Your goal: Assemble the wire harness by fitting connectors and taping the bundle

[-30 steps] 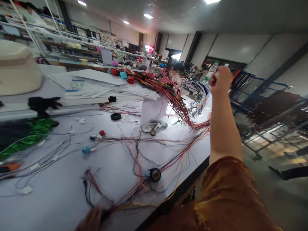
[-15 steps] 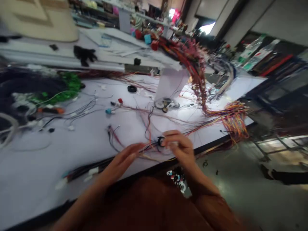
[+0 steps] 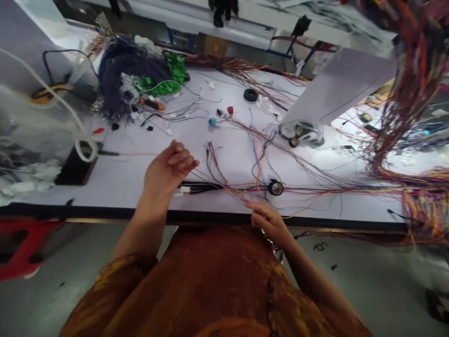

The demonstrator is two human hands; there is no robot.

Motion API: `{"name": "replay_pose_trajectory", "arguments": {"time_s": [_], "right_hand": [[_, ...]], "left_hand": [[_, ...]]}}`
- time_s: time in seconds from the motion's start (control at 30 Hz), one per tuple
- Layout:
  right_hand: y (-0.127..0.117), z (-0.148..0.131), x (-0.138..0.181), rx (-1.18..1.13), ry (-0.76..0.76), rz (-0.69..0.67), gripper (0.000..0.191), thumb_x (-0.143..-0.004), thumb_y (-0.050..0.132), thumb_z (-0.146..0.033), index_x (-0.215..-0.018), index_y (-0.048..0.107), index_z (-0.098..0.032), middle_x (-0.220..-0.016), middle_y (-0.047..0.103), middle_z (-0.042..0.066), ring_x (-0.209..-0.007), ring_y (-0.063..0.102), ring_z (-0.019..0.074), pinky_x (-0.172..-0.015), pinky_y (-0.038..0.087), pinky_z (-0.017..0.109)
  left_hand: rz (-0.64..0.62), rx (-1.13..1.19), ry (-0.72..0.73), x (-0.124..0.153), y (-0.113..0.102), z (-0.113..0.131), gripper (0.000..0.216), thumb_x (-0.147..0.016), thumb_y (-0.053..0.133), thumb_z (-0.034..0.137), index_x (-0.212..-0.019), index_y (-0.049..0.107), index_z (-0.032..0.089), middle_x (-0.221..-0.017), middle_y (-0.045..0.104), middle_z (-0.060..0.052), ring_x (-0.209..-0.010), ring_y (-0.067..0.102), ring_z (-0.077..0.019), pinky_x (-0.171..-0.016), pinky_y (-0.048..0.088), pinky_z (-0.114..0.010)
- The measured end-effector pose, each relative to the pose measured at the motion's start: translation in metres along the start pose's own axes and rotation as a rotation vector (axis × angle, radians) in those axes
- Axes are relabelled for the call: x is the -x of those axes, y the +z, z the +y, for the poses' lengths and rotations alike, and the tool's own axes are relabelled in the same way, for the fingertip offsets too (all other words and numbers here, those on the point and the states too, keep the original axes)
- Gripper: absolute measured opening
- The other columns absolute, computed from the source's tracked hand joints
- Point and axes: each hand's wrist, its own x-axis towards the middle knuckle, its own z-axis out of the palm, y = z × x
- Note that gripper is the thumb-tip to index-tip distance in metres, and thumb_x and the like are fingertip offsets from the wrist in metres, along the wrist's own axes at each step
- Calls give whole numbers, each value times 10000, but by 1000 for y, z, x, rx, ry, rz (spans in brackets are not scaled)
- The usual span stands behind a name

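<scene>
A thin pink wire (image 3: 136, 154) runs into my left hand (image 3: 170, 168), whose fingers are curled closed on it, raised over the table. The wire seems to come out on the other side toward the wire bundle (image 3: 233, 188) lying along the front edge. At the bundle's near side is my right hand (image 3: 268, 220), thumb and forefinger pinched at thin wires; exactly which wires is too small to tell. A roll of black tape (image 3: 275, 187) sits on the bundle, just beyond my right hand and apart from it. White connectors (image 3: 184, 189) end the bundle's dark leads.
Red (image 3: 230, 110) and blue connectors (image 3: 212, 121) lie mid-table, with another black tape roll (image 3: 250, 95) behind. Dark cable coils (image 3: 129, 70) and an orange-handled tool (image 3: 153, 104) are left. A white post (image 3: 336, 89) stands right; hanging wires (image 3: 396, 93) crowd the far right.
My left hand has lifted off the bundle and moved left, with the pink wire in it. My right hand has let go of the tape roll. The view has turned left and down.
</scene>
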Motion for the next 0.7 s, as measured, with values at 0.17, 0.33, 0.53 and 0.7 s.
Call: {"name": "replay_pose_trajectory", "arguments": {"time_s": [0.17, 0.33, 0.53, 0.7], "right_hand": [[1, 5, 1, 155, -1, 2, 376, -973, 502, -306, -1309, 657, -243, -734, 671, 4, -588, 575, 135, -605, 472, 278], [-1, 6, -3, 338, 9, -106, 228, -928, 559, -259, -1046, 751, -223, -865, 751, 63, -787, 677, 196, -755, 520, 332], [-50, 8, 4, -26, 180, -350, 297, -933, 622, -455, -898, 763, -196, -650, 654, 16, -555, 582, 122, -525, 450, 227], [-78, -14, -5, 106, 71, -238, 207, -910, 662, -374, -972, 788, -222, -871, 755, 56, -662, 661, 139, -629, 529, 264]], "left_hand": [[136, 88, 97, 0, -22, 13, 374, -1053, 483, 383, -768, 624, 188, -521, 340, 76, -415, 348, -58, -563, 516, -211], [307, 108, 313, -7, -44, 7, 509, -1108, 296, 335, -733, 596, 166, -513, 367, 69, -426, 387, -50, -547, 474, -199], [380, 51, 359, 4, -59, 16, 522, -1110, 284, 344, -688, 542, 177, -515, 468, 40, -513, 532, -66, -618, 505, -186], [358, 52, 272, 13, -64, 10, 473, -1096, 364, 309, -744, 638, 151, -570, 537, 27, -432, 452, -31, -405, 358, -121]]}}
